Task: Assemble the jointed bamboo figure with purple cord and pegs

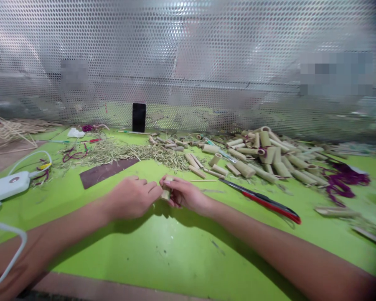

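Observation:
A short pale bamboo piece [166, 194] sits in the fingers of my right hand [189, 195], a little above the green tabletop. Its thumb lies along the top, and the other fingers curl around behind and below. My left hand [133, 198] is closed, knuckles up, with its fingertips right against the left side of the bamboo piece. Whatever is pinched in those fingertips is hidden from me. Just to the right of my hands lies a utility knife [263, 201] with a red and black handle, its blade pointing toward the bamboo pieces.
A large heap of bamboo tubes [269, 154] spreads at the back right beside purple thread [344, 179]. Shavings [125, 152] and a brown flat strip [105, 172] lie behind my hands. A phone [139, 118] leans against the perforated metal screen [181, 50]. A white power bank [8, 187] with cable is left.

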A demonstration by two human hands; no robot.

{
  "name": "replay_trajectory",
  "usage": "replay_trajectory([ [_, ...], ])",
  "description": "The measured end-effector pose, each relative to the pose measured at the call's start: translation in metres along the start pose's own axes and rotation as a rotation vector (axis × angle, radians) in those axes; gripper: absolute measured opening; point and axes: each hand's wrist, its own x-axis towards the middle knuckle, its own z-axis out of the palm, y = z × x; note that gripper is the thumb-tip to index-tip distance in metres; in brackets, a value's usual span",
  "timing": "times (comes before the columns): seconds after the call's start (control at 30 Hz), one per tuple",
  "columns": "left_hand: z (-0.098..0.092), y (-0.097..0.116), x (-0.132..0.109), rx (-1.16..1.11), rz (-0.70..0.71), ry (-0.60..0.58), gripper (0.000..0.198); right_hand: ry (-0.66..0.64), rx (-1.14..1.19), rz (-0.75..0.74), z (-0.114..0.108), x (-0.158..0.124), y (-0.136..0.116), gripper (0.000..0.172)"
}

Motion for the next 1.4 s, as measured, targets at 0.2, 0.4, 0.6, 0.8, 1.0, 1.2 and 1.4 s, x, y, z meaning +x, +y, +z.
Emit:
replay_trajectory([
  [0.2, 0.003, 0.001, 0.002, -0.035, -0.020, -0.030, 0.019, 0.010, -0.005, 0.006, -0.002, 0.002, 0.003, 0.039],
  [0.4, -0.001, -0.004, 0.001, -0.131, 0.042, 0.043, 0.033, -0.001, -0.028, 0.020, -0.002, 0.002, 0.005, 0.043],
  [0.6, 0.002, 0.000, 0.001, -0.073, 0.053, 0.042, 0.032, 0.013, -0.050, 0.026, -0.004, 0.005, 0.007, 0.043],
  [0.8, 0.004, 0.001, 0.001, -0.097, -0.010, -0.009, 0.026, 0.048, -0.076, 0.034, -0.004, 0.006, 0.006, 0.039],
  [1.0, 0.008, -0.002, 0.002, -0.206, 0.007, 0.062, 0.017, 0.021, -0.116, 0.052, 0.000, 0.002, -0.001, 0.035],
  [1.2, 0.011, -0.004, 0.003, -0.341, 0.001, 0.087, 0.017, -0.102, -0.119, 0.021, 0.000, 0.000, -0.004, 0.036],
  [1.4, 0.007, -0.005, 0.004, -0.471, -0.008, 0.087, 0.017, -0.198, -0.137, 0.022, -0.003, 0.000, -0.009, 0.034],
])
